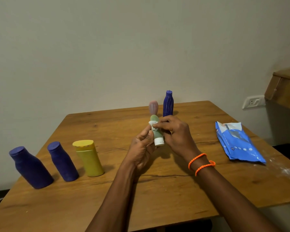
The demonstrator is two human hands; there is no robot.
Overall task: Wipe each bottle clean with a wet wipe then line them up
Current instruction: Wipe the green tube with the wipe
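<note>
My left hand [141, 148] grips a small green tube [156, 133] with a white cap pointing down, held above the middle of the wooden table [157, 190]. My right hand [176, 131] pinches a crumpled white wet wipe [153, 125] against the tube's upper part. Behind the hands stand a pink tube [153, 107] and a tall blue bottle [168, 103]. On the left, a row holds a large blue bottle [30, 167], a smaller blue bottle [62, 161] and a yellow bottle [89, 158].
A blue pack of wet wipes [238, 143] lies on the table's right side, with white powder specks [288, 171] near the right edge. A wooden cabinet [285, 87] and a wall socket [253, 102] sit to the right, beyond the table.
</note>
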